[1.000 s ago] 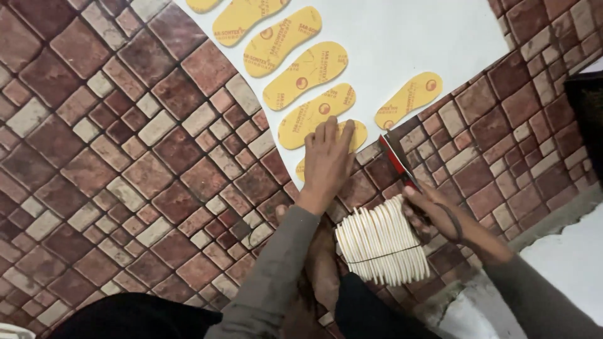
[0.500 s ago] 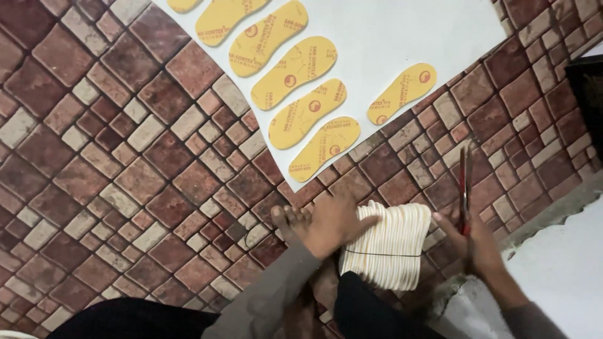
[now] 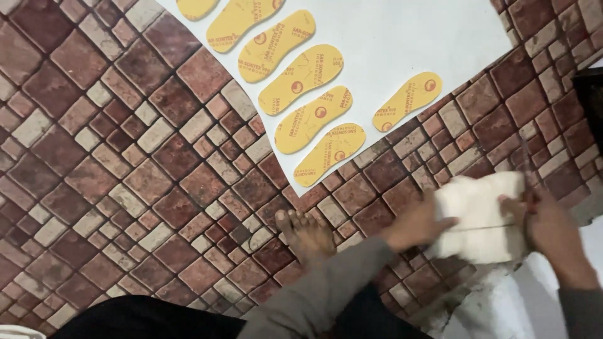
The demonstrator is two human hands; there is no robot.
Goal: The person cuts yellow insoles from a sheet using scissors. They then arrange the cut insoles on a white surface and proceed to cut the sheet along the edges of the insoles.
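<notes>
One pale stack of insoles (image 3: pixel 480 216) lies on the patterned brick floor (image 3: pixel 113 163), gripped at both ends: the left hand (image 3: pixel 418 223) closes on its left edge, the right hand (image 3: pixel 553 229) on its right edge. Seven yellow insoles are in view on one white sheet (image 3: pixel 402 44): six in a diagonal row (image 3: pixel 301 94) and one apart (image 3: pixel 408 100). One bare foot (image 3: pixel 306 233) rests on the floor left of the stack.

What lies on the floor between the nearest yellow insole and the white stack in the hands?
Only bare patterned floor tiles separate the nearest yellow insole from the white stack, seen in the head view.
</notes>
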